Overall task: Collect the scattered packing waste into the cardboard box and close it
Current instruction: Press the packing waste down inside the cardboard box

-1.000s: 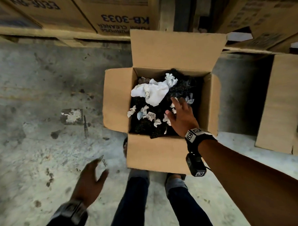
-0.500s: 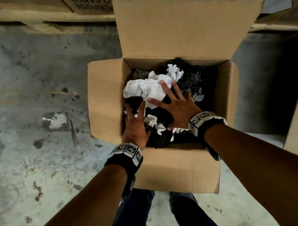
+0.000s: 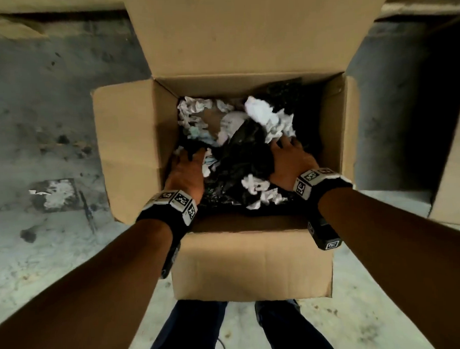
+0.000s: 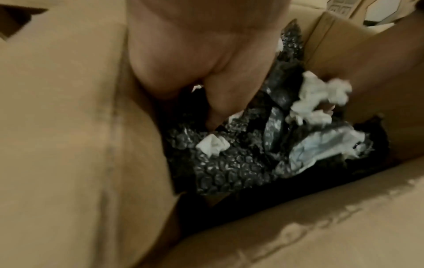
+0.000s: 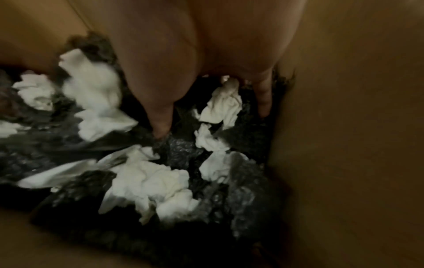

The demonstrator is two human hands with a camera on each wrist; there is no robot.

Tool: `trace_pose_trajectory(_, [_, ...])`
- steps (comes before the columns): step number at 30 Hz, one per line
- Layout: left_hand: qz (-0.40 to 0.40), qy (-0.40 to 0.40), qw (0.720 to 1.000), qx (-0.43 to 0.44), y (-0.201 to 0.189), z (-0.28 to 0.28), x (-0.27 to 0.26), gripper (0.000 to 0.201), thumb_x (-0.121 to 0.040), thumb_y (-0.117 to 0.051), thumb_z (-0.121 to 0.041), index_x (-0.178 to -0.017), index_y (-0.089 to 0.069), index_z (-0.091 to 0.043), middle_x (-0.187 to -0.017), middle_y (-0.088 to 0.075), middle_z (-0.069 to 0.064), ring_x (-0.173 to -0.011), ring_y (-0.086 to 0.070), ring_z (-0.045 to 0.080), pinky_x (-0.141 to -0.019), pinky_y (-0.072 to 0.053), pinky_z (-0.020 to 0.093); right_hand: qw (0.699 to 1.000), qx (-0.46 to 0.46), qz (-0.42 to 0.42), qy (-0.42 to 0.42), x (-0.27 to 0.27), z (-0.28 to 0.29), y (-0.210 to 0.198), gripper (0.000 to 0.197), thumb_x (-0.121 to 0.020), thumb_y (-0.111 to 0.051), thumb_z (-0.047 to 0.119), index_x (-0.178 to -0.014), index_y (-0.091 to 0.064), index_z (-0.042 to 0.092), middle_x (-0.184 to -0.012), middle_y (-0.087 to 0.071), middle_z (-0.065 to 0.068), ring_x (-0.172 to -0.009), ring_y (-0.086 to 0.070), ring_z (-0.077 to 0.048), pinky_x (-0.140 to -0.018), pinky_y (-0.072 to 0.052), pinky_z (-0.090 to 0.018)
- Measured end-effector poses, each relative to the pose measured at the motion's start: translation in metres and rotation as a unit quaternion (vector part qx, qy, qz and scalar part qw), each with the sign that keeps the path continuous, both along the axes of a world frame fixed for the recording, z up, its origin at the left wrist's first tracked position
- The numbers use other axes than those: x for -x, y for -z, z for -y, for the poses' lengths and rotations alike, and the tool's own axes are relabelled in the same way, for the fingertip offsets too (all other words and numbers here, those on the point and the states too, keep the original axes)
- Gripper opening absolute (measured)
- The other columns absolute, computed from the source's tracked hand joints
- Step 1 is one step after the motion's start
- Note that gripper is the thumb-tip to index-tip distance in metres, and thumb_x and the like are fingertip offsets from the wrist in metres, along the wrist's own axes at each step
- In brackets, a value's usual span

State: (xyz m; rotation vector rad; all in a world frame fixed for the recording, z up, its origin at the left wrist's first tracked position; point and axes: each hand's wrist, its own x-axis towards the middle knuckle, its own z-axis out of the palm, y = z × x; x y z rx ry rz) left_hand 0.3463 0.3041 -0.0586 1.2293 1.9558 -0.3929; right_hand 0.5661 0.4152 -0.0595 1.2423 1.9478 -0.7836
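Note:
An open cardboard box [image 3: 251,263] stands on the floor in front of me with all its flaps spread out. Inside lie black bubble wrap [image 3: 244,158] and crumpled white paper [image 3: 263,114]. Both my hands are down inside the box. My left hand [image 3: 189,163] presses on the waste by the left wall, fingers straight. My right hand [image 3: 288,153] presses flat on it nearer the right wall. The left wrist view shows bubble wrap [image 4: 220,172] and a paper wad [image 4: 314,98] under the fingers. The right wrist view shows several paper wads [image 5: 151,183] on dark wrap.
The box's rear flap [image 3: 243,28] stands up behind it, and the left flap [image 3: 127,152] lies outward. Another cardboard box [image 3: 455,164] stands to the right. Stained concrete floor [image 3: 37,130] lies to the left. My legs [image 3: 185,332] are below the box.
My left hand came up from beside the floor into the box. Both hands have pushed deeper, and the white paper and black wrap have sunk and shifted toward the back.

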Motion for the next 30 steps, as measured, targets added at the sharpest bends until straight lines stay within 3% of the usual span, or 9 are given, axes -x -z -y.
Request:
trace_pose_trajectory(2, [-0.001,-0.002,1.0,0.005,-0.015,-0.007,0.0,0.085,-0.088,-0.056,-0.01,-0.152,-0.007,-0.036,-0.162,-0.007,0.017,-0.147,-0.016,0.04,-0.118,-0.026,0.046,0.999,0.011,-0.047,-0.024,-0.002,0.003,-0.011,0.103,-0.072,-0.075,0.052,-0.153,-0.016,0.027,-0.162,-0.007,-0.009,-0.147,-0.013,-0.04,-0.105,-0.035,-0.066])
trace_pose_trajectory(4, [0.009,-0.046,0.999,-0.006,-0.037,-0.015,-0.004,0.098,-0.085,-0.065,-0.015,-0.153,0.003,-0.032,-0.162,0.0,0.016,-0.146,-0.018,0.042,-0.116,-0.031,0.048,0.993,0.013,-0.12,0.002,-0.001,0.006,-0.029,0.111,-0.071,-0.078,0.049,-0.153,-0.003,0.045,-0.164,0.005,0.0,-0.15,-0.003,-0.037,-0.107,-0.024,-0.07])
trace_pose_trajectory(6, [-0.002,-0.097,0.994,-0.048,-0.058,-0.021,-0.009,0.104,-0.081,-0.07,-0.024,-0.153,0.006,-0.025,-0.161,-0.002,0.016,-0.146,-0.017,0.042,-0.116,-0.032,0.049,0.982,-0.025,-0.185,0.031,0.002,0.01,-0.049,0.111,-0.074,-0.075,0.043,-0.151,0.005,0.052,-0.165,0.014,0.004,-0.151,0.005,-0.033,-0.109,-0.015,-0.071])
trace_pose_trajectory(9, [-0.018,-0.093,0.983,-0.158,-0.082,-0.023,-0.019,0.096,-0.08,-0.065,-0.022,-0.153,-0.002,-0.021,-0.162,-0.004,0.013,-0.148,-0.012,0.04,-0.119,-0.025,0.049,0.969,-0.138,-0.187,0.087,0.01,0.017,-0.068,0.094,-0.081,-0.062,0.043,-0.153,-0.001,0.047,-0.165,0.006,-0.003,-0.151,-0.001,-0.035,-0.113,-0.013,-0.066])
trace_pose_trajectory(12, [0.07,0.007,0.981,-0.182,-0.082,-0.018,-0.036,0.093,-0.082,-0.056,-0.014,-0.152,0.001,-0.033,-0.164,0.004,-0.002,-0.151,-0.007,0.032,-0.118,-0.026,0.046,0.964,-0.113,-0.13,0.201,0.017,0.023,-0.053,0.074,-0.089,-0.056,0.042,-0.152,-0.016,0.037,-0.161,-0.013,-0.01,-0.145,-0.02,-0.041,-0.111,-0.029,-0.062])
trace_pose_trajectory(15, [0.098,0.137,0.984,-0.062,-0.055,-0.006,-0.044,0.084,-0.088,-0.05,-0.019,-0.153,0.002,-0.03,-0.164,0.008,-0.007,-0.152,0.0,0.024,-0.118,-0.026,0.043,0.983,0.005,-0.113,0.142,0.02,0.033,-0.022,0.07,-0.094,-0.052,0.035,-0.155,-0.018,0.031,-0.165,-0.01,-0.009,-0.146,-0.021,-0.041,-0.113,-0.032,-0.055])
trace_pose_trajectory(19, [0.055,0.153,0.983,0.086,-0.028,0.008,-0.029,0.076,-0.091,-0.045,-0.027,-0.154,-0.002,-0.023,-0.164,0.004,-0.009,-0.152,0.003,0.021,-0.122,-0.016,0.049,0.992,0.092,-0.077,0.03,0.02,0.04,-0.005,0.076,-0.095,-0.053,0.032,-0.157,-0.008,0.036,-0.166,0.006,-0.001,-0.15,-0.015,-0.035,-0.114,-0.03,-0.055])
trace_pose_trajectory(26, [0.045,0.159,0.986,-0.001,-0.05,0.008,-0.027,0.075,-0.09,-0.049,-0.026,-0.154,-0.01,-0.026,-0.164,-0.007,-0.004,-0.15,-0.014,0.03,-0.116,-0.031,0.049,0.971,0.051,-0.19,0.138,0.008,0.05,-0.026,0.093,-0.084,-0.07,0.035,-0.154,-0.01,0.046,-0.165,0.01,0.006,-0.147,-0.023,-0.037,-0.108,-0.042,-0.049])
trace_pose_trajectory(30, [0.013,0.155,0.986,-0.06,-0.075,0.003,-0.05,0.067,-0.096,-0.037,-0.043,-0.154,-0.012,-0.019,-0.164,-0.01,0.0,-0.151,-0.01,0.029,-0.117,-0.029,0.049,0.946,-0.031,-0.26,0.191,-0.02,0.049,-0.061,0.074,-0.09,-0.063,0.027,-0.154,-0.025,0.034,-0.164,-0.015,-0.003,-0.143,-0.032,-0.033,-0.108,-0.042,-0.046])
